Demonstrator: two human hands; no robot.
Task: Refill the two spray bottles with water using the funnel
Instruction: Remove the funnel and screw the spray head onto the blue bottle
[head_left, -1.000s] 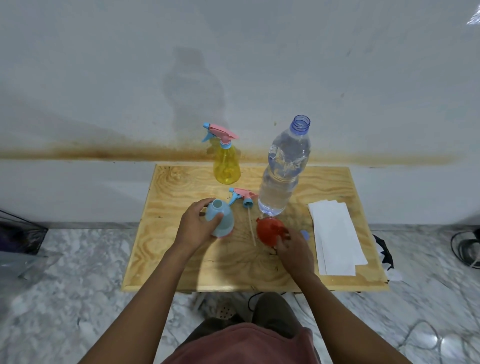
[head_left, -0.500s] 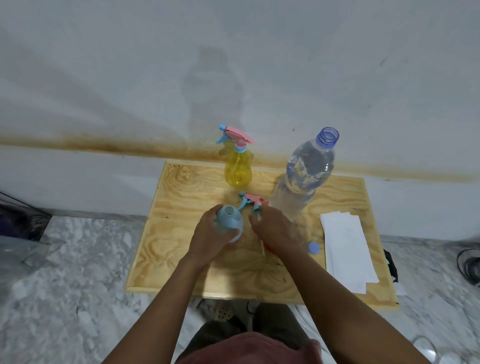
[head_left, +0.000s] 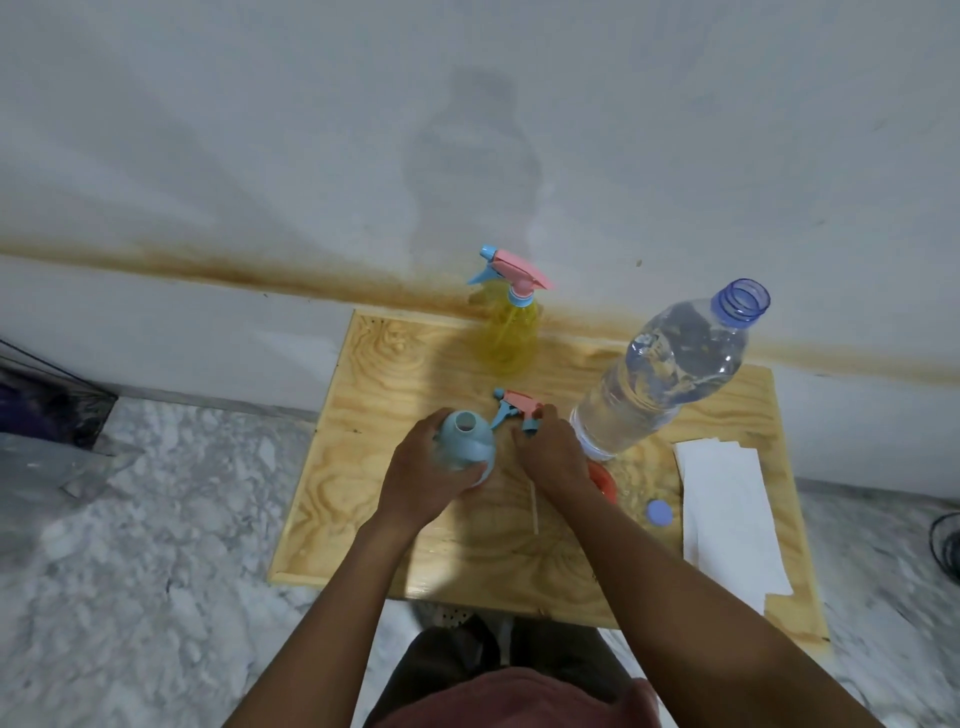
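Note:
My left hand grips a light blue spray bottle with its neck open, standing on the wooden table. My right hand closes on the pink and blue spray head lying beside it; its white dip tube trails toward me. The red funnel lies on the table, mostly hidden under my right wrist. A yellow spray bottle with its head on stands at the back. An uncapped clear water bottle stands to the right.
A small blue cap lies near the funnel. White paper towels cover the table's right side. A stained wall runs just behind the table. Marble floor surrounds it, with a dark bag at the left.
My right hand left the red funnel and moved left and up to the loose spray head. My left hand kept hold of the blue bottle. The camera view shifted left.

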